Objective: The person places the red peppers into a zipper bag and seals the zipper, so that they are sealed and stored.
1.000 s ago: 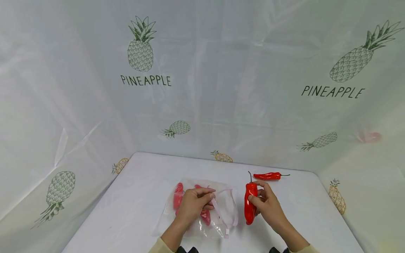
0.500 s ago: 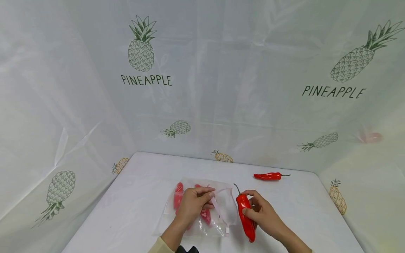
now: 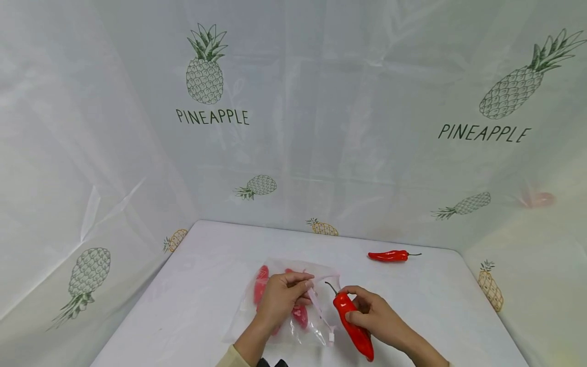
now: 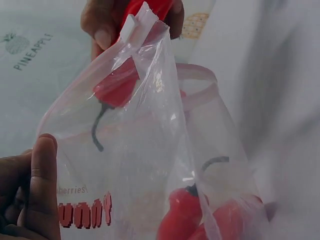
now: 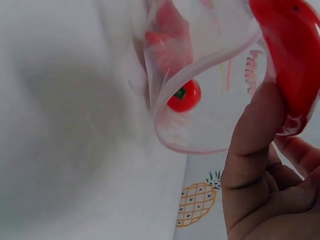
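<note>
My left hand (image 3: 282, 298) pinches the edge of a clear zip bag (image 4: 130, 170) at its mouth, which gapes towards the right. Several red peppers (image 3: 261, 285) lie inside the bag, with stems showing in the left wrist view. At the bag's right, my right hand (image 3: 373, 316) grips a long red pepper (image 3: 353, 329) between thumb and fingers. Its stem points to the far left, right at the bag's opening. Seen from the left wrist, this pepper's stem end (image 4: 117, 87) shows through the plastic. A white slider (image 3: 331, 337) sits at the near corner of the mouth.
Another red pepper (image 3: 389, 256) lies on the white table (image 3: 183, 306) at the back right, its stem to the right. Hanging sheets (image 3: 312, 127) with pineapple prints enclose the table's back and both sides.
My right hand has brought the pepper left and nearer to me, up to the bag's mouth, and its stem has tilted leftward. The left hand keeps its pinch, almost still.
</note>
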A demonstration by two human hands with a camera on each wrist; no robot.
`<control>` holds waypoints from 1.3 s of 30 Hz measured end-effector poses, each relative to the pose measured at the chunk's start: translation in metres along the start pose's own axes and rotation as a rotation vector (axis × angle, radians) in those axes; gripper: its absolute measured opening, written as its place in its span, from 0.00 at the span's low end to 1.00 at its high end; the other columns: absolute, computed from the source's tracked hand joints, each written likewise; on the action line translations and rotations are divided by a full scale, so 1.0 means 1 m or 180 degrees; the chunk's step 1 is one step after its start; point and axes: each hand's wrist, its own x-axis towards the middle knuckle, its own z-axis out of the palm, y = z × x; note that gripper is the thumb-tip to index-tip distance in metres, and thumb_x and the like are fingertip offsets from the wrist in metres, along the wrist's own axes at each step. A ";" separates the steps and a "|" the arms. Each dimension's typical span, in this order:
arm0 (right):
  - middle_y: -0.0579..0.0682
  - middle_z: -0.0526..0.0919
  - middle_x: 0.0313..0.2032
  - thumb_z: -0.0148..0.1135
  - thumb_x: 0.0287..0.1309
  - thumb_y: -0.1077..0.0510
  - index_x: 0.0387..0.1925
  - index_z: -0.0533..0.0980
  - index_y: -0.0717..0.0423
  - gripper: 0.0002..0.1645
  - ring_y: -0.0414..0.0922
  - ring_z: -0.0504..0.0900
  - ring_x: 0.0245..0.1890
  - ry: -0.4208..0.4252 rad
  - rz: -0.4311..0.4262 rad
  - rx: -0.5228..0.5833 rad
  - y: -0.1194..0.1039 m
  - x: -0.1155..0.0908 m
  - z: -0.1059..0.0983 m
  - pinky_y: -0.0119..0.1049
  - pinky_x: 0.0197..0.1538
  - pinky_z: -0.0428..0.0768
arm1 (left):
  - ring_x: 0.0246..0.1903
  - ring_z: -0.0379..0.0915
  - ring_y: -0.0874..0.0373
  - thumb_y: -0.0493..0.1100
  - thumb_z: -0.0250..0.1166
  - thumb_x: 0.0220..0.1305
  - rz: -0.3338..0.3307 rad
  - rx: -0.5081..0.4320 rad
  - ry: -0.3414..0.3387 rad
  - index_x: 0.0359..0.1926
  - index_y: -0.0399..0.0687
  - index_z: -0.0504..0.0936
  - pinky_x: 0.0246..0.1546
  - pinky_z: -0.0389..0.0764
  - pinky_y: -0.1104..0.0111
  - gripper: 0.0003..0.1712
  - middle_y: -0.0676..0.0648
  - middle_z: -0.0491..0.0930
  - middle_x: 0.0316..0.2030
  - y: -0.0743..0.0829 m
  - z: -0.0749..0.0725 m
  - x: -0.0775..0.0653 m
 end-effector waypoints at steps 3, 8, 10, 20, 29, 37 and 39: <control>0.51 0.82 0.37 0.70 0.60 0.55 0.66 0.75 0.52 0.32 0.48 0.81 0.37 -0.0027 0.0005 -0.0019 -0.002 0.002 0.002 0.39 0.35 0.88 | 0.27 0.87 0.58 0.39 0.71 0.71 -0.0020 -0.0014 -0.0067 0.54 0.33 0.88 0.36 0.91 0.67 0.16 0.43 0.86 0.41 0.002 0.003 -0.003; 0.53 0.82 0.35 0.68 0.62 0.56 0.68 0.74 0.56 0.34 0.47 0.81 0.33 -0.0048 0.0018 0.0077 -0.006 0.006 0.005 0.37 0.31 0.87 | 0.28 0.88 0.55 0.39 0.72 0.70 -0.0045 0.0053 -0.0207 0.52 0.36 0.90 0.35 0.91 0.67 0.14 0.43 0.87 0.41 0.003 0.006 -0.007; 0.53 0.82 0.35 0.68 0.62 0.55 0.69 0.74 0.58 0.34 0.47 0.81 0.32 -0.0016 0.0077 0.0138 -0.007 0.009 0.006 0.37 0.31 0.87 | 0.27 0.88 0.56 0.40 0.72 0.70 -0.0059 0.0123 -0.0249 0.51 0.37 0.90 0.34 0.91 0.68 0.13 0.44 0.88 0.39 0.002 0.008 -0.007; 0.56 0.85 0.44 0.70 0.66 0.52 0.74 0.67 0.65 0.42 0.48 0.84 0.34 0.0695 0.0436 0.0695 -0.016 0.020 0.018 0.44 0.33 0.91 | 0.25 0.88 0.56 0.40 0.72 0.69 -0.0217 0.0217 -0.0382 0.50 0.43 0.91 0.30 0.90 0.69 0.11 0.45 0.90 0.36 0.000 0.016 -0.012; 0.57 0.86 0.44 0.76 0.62 0.48 0.74 0.67 0.56 0.45 0.46 0.87 0.32 0.1140 0.0235 0.0574 -0.022 0.026 0.043 0.46 0.29 0.91 | 0.29 0.89 0.55 0.39 0.70 0.71 -0.0191 -0.0192 -0.0301 0.56 0.40 0.89 0.36 0.91 0.66 0.15 0.42 0.90 0.45 -0.001 0.016 -0.009; 0.62 0.85 0.52 0.76 0.62 0.47 0.73 0.67 0.57 0.44 0.45 0.88 0.34 0.1169 0.0085 0.0333 -0.017 0.027 0.054 0.42 0.28 0.91 | 0.29 0.88 0.57 0.41 0.71 0.71 -0.0154 -0.0323 -0.0135 0.57 0.38 0.88 0.35 0.90 0.70 0.17 0.41 0.87 0.47 0.005 0.010 -0.007; 0.62 0.85 0.53 0.75 0.64 0.49 0.74 0.67 0.57 0.44 0.45 0.88 0.36 0.1129 0.0063 0.0335 -0.017 0.027 0.054 0.42 0.29 0.91 | 0.29 0.87 0.58 0.40 0.71 0.71 -0.0128 -0.0348 -0.0129 0.57 0.35 0.87 0.35 0.90 0.70 0.18 0.42 0.87 0.47 0.007 0.009 -0.007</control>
